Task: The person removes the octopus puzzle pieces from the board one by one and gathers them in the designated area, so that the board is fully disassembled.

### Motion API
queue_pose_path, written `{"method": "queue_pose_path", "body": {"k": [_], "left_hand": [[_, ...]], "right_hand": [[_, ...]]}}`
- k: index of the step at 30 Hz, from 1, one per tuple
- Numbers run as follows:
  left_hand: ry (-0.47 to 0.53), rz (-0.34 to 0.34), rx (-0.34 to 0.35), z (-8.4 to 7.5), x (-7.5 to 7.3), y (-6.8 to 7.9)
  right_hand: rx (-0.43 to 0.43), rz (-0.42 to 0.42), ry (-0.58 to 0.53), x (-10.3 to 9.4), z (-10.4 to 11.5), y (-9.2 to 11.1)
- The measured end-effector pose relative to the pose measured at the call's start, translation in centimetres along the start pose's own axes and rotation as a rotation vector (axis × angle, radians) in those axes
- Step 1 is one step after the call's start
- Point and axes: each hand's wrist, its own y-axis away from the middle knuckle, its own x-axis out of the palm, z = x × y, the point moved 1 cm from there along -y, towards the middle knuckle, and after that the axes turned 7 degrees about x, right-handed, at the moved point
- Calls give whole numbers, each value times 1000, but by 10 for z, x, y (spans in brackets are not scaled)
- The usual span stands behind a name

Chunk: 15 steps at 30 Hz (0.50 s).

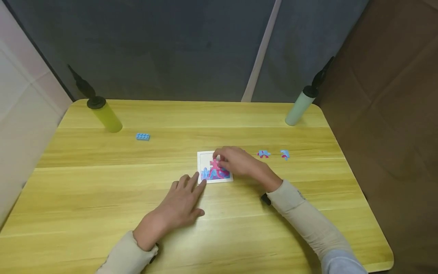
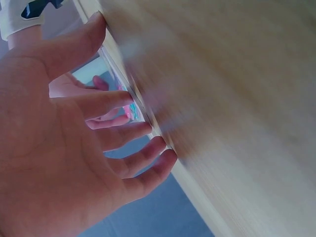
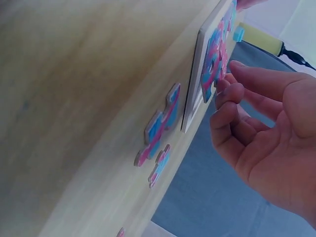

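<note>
A white square puzzle tray [image 1: 215, 181] lies on the table, its lower part filled with pink, blue and purple pieces. Over its right side my right hand [image 1: 237, 161] pinches a pink puzzle piece [image 1: 214, 164] between thumb and fingers, down at the picture; the fingers partly hide it. My left hand [image 1: 179, 199] rests at the tray's near left corner, fingers spread and fairly straight, fingertips at the edge. In the left wrist view the left palm [image 2: 64, 148] faces the camera and holds nothing.
Loose puzzle pieces [image 1: 263, 153] lie right of the tray, another piece [image 1: 285, 153] farther right. A blue toy brick [image 1: 142, 136] sits left of the tray. A yellow-green hand pump [image 1: 108, 118] stands at the back left, a pale green one [image 1: 299, 109] at the back right.
</note>
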Motion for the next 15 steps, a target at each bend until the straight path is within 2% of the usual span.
{"method": "queue_pose_path", "body": {"k": [7, 15], "left_hand": [[5, 10, -3, 1, 0, -1], [7, 14, -3, 1, -1, 0]], "right_hand": [[-15, -24, -13, -3, 2, 3], [-41, -42, -76, 0, 4, 5]]}}
